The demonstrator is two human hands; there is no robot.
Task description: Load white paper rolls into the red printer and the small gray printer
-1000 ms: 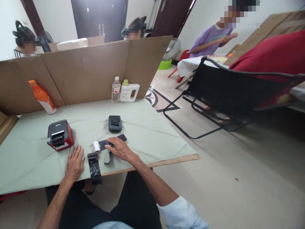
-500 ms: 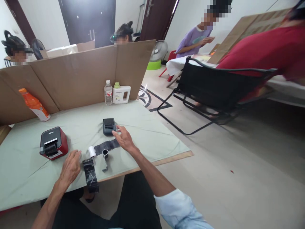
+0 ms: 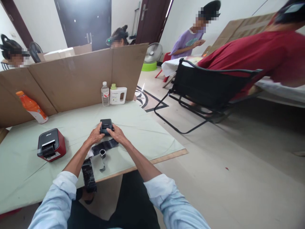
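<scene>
Since the frame half a second earlier, the left hand has crossed from the near left part of the table to the black device, and the right hand has closed in from its right edge. The device is at the middle of the table, apparently resting on the pale green cloth. Both hands grasp it: left fingers along its left side, right thumb over its near right corner, the other right fingers partly hidden along the right side. As far as can be judged, a two-handed hold is in place; whether any lid or slot is open is too small to tell, and nothing has visibly been taken off or put in. Just nearer lie a wide black strip, a white roll partly hidden by the left wrist, and a small curl, all loose and ungripped. A second strip hangs over the near edge. The forearms reach forward and converge on the device, palms roughly facing each other, pale blue sleeves pushed up. Farther left stands a red machine, untouched; along the far cardboard stand an orange bottle, a clear bottle and a white jug.
</scene>
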